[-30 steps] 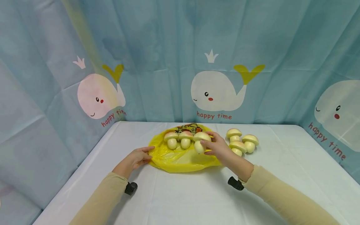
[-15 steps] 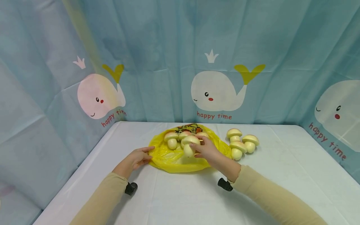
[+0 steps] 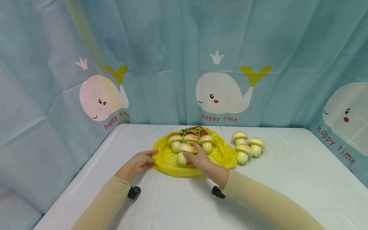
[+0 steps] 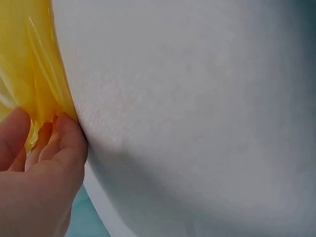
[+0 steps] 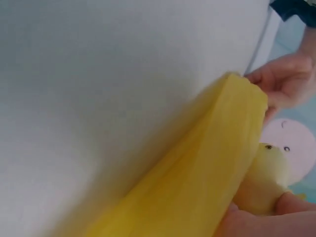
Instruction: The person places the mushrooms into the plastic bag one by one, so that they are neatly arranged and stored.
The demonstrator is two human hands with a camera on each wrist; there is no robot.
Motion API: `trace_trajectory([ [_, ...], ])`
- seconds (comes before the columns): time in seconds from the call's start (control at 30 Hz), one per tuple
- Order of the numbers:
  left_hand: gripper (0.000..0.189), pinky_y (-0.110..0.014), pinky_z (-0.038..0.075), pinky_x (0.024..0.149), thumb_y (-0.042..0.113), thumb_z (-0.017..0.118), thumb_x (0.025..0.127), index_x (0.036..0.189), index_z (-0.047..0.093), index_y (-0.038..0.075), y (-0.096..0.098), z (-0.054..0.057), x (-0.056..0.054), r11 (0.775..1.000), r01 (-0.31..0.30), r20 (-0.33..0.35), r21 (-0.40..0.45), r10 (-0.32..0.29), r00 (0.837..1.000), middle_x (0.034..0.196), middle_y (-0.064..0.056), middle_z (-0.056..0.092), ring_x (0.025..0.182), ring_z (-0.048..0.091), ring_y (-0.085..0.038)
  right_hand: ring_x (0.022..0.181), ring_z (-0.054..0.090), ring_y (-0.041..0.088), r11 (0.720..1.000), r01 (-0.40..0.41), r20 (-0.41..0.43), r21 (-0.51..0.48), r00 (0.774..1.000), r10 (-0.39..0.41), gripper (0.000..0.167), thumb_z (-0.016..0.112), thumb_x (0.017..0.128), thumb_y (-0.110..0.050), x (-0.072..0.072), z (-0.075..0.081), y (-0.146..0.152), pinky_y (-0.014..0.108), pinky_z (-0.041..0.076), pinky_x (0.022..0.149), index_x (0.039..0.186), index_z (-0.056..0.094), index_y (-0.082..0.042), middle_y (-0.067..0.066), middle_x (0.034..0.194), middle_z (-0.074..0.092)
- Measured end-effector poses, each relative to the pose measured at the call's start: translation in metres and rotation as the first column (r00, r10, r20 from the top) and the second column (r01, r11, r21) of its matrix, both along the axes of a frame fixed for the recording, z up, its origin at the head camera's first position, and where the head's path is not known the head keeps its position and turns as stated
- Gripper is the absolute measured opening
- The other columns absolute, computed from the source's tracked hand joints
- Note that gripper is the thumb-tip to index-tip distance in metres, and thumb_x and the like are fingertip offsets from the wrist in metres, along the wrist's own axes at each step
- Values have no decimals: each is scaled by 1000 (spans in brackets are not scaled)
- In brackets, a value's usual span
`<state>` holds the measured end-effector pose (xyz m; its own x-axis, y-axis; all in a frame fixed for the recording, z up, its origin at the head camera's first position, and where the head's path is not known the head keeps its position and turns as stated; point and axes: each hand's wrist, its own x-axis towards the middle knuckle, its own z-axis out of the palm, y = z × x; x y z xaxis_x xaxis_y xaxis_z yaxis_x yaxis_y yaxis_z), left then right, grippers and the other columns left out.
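Note:
My right hand [image 3: 199, 159] pinches a toy mushroom [image 3: 184, 149] with a pale stem and a pink-tinged cap, low over the front part of a spread yellow plastic bag [image 3: 175, 172]. Behind it, three similar mushrooms [image 3: 207, 142] stand in a row on the bag. My left hand [image 3: 138, 162] is at the bag's left edge. In the left wrist view, that hand's thumb and fingers [image 4: 68, 136] pinch the gathered plastic. The bag's raised front rim [image 5: 212, 148] partly hides the held mushroom [image 5: 261, 182] in the right wrist view.
Three more mushrooms [image 3: 243, 154] cluster on the white table [image 3: 178, 204], just right of the bag. A blue curtain [image 3: 169, 89] printed with whales rises behind the table's back edge. Dark wrist devices [image 3: 218, 192] sit under both sleeves.
My right hand has carried the mushroom leftward and slightly down over the bag, uncovering the rightmost mushroom of the row. My left hand has stayed at the bag's edge.

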<state>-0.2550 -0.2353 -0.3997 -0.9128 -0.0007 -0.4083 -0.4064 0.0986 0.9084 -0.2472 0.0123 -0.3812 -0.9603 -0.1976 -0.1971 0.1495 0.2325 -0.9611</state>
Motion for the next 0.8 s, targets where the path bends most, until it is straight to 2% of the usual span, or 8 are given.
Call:
trace_trajectory([
  [0.07, 54, -33, 43, 90, -11, 51, 93, 146, 42, 0, 0, -1, 0, 1000, 2, 3, 3, -2, 1000, 151, -24, 31, 108, 48, -25, 82, 63, 23, 1000, -1, 2, 9, 1000, 1, 62, 64, 95, -22, 0, -2, -6, 35, 53, 74, 149, 35, -11, 20, 132, 50],
  [0.27, 56, -34, 44, 92, -11, 52, 93, 147, 40, 0, -1, -1, -2, 1000, 10, -2, 13, -10, 1000, 154, -24, 27, 114, 47, -27, 104, 51, 26, 999, 12, -6, 46, 1000, -12, 60, 67, 93, -15, -3, -6, -27, 35, 48, 80, 147, 39, -8, 18, 140, 45],
  [0.4, 55, -33, 44, 90, -11, 52, 93, 147, 40, 0, -1, -1, -2, 1000, 9, -1, 17, -9, 1000, 153, -24, 28, 114, 47, -27, 105, 51, 27, 998, 29, -12, 59, 1000, -28, 58, 66, 93, -13, -4, -9, -41, 36, 48, 82, 144, 41, -4, 19, 139, 46],
  [0.53, 55, -31, 45, 88, -10, 53, 94, 146, 41, 1, -2, -2, -3, 1000, 8, 3, 18, -8, 1000, 153, -23, 30, 113, 48, -27, 117, 49, 29, 994, 42, -38, 97, 999, -38, 56, 65, 94, -13, -6, -11, -49, 43, 44, 95, 143, 41, -2, 20, 139, 46],
  [0.8, 55, -28, 46, 84, -10, 53, 94, 147, 41, 1, -3, -2, -4, 999, 19, -4, 26, -19, 1000, 153, -23, 29, 114, 48, -25, 126, 44, 34, 984, -8, -63, 175, 998, 20, 61, 68, 92, -17, -7, -10, -53, 47, 38, 103, 144, 40, -1, 22, 141, 46],
])
